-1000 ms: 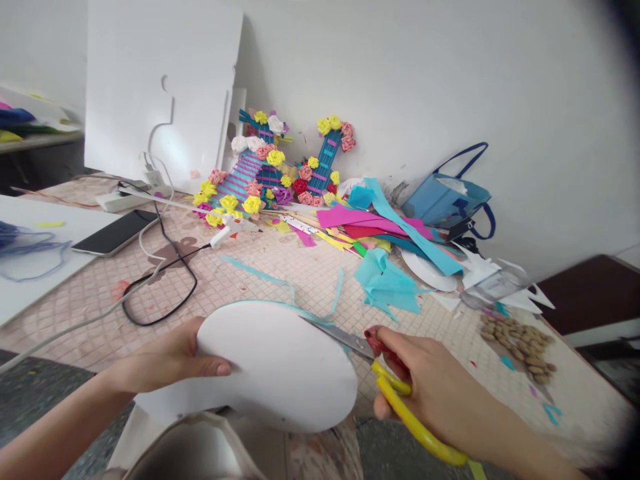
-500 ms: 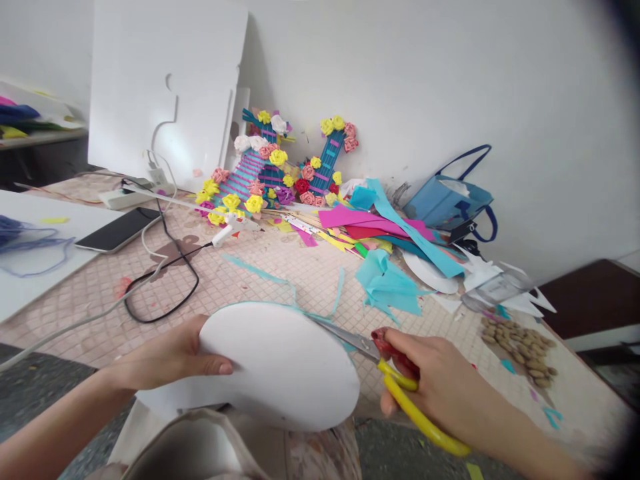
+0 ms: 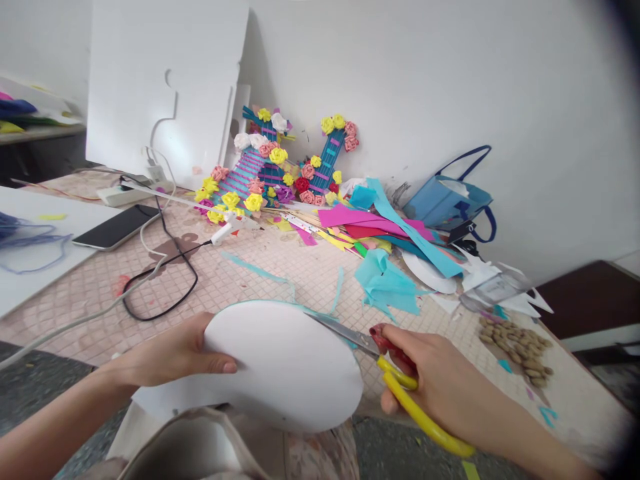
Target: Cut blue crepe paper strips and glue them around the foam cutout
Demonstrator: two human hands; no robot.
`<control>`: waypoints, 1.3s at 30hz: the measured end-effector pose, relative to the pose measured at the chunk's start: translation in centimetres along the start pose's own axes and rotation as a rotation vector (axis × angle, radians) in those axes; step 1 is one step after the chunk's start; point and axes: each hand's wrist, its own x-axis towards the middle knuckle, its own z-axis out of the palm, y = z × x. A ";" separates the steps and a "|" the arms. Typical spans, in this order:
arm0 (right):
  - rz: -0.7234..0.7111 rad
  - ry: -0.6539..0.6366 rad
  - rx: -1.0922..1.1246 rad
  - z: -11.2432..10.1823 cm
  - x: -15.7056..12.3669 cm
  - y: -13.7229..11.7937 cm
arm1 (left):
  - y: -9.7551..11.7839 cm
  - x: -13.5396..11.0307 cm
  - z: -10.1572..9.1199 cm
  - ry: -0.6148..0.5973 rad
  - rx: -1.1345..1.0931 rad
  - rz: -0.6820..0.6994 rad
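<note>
Head view: bench with craft things, two bare hands at the near side.
Left hand (image 3: 175,353): pinching the white card, thumb on top, fingers mostly hidden behind.
White card (image 3: 285,370): rounded sheet between the hands, at the near edge of the bench (image 3: 240,287); thin turquoise edging along its far rim.
Right hand (image 3: 440,380): curled around the handle of the scissors.
Scissors (image 3: 425,417): yellow-handled, blades pointing left along the card's far right rim; gap between blades too small to tell.
Turquoise strip (image 3: 260,269): on the bench, just beyond the card.
Crumpled turquoise paper (image 3: 387,283): beyond the scissors.
Glue gun (image 3: 230,230): beyond the strip, near flowered letters (image 3: 250,173).
Phone (image 3: 117,227): left, partly on a white board (image 3: 45,273).
Peanuts (image 3: 520,350): heaped at right, well apart from the card.
Blue bag (image 3: 445,200): against the wall.
</note>
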 end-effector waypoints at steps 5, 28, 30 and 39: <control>-0.001 -0.008 -0.004 -0.1 0.0 0.1 | 0.5 0.1 0.1 -0.013 0.003 0.015; 0.005 0.019 -0.107 -0.3 -0.1 1.0 | 0.7 0.5 0.5 -0.107 -0.073 0.016; 0.005 0.029 -0.148 -0.5 -0.1 0.8 | 0.8 0.6 0.6 -0.109 -0.066 0.020; 0.001 0.016 -0.149 -0.9 -0.1 0.6 | 1.3 0.7 0.9 -0.103 -0.056 0.014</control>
